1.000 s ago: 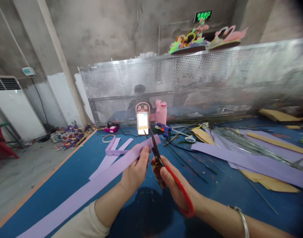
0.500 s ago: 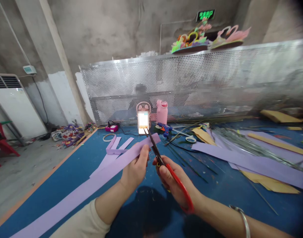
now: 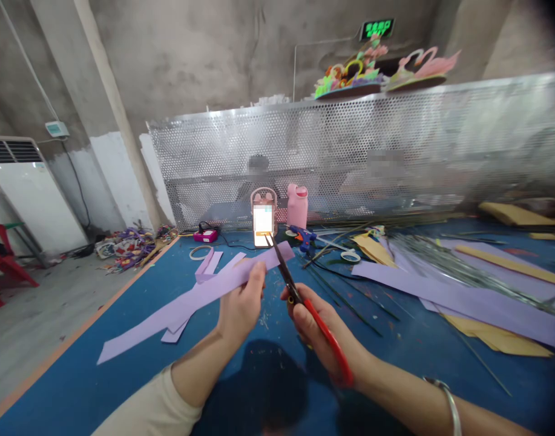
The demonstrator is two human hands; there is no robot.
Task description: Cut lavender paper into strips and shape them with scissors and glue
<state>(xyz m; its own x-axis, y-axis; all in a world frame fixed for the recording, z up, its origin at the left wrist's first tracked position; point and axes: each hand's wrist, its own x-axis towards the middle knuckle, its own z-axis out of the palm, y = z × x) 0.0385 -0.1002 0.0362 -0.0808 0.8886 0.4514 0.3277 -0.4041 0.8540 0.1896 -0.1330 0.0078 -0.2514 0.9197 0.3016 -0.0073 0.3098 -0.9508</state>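
My left hand point(image 3: 239, 306) pinches a long lilac paper strip point(image 3: 204, 292) and holds it up over the blue table point(image 3: 123, 339). The strip trails down to the left, its far end resting on the table. My right hand point(image 3: 320, 336) grips red-handled scissors point(image 3: 304, 303), whose dark blades point up and away and cross the strip near its upper right end, just right of my left fingers. A silver bangle sits on my right wrist.
Behind the hands stand a lit phone on a pink stand point(image 3: 263, 218), a pink bottle point(image 3: 297, 206) and a blue glue gun point(image 3: 303, 234). Lilac and yellow paper sheets point(image 3: 445, 297) and thin wires point(image 3: 345, 300) cover the right. A perforated metal screen point(image 3: 350, 157) walls the back.
The lilac strip has been pulled up and to the right through my left hand, so its trailing end now lies farther up the table. The scissors stay at the strip's upper end.
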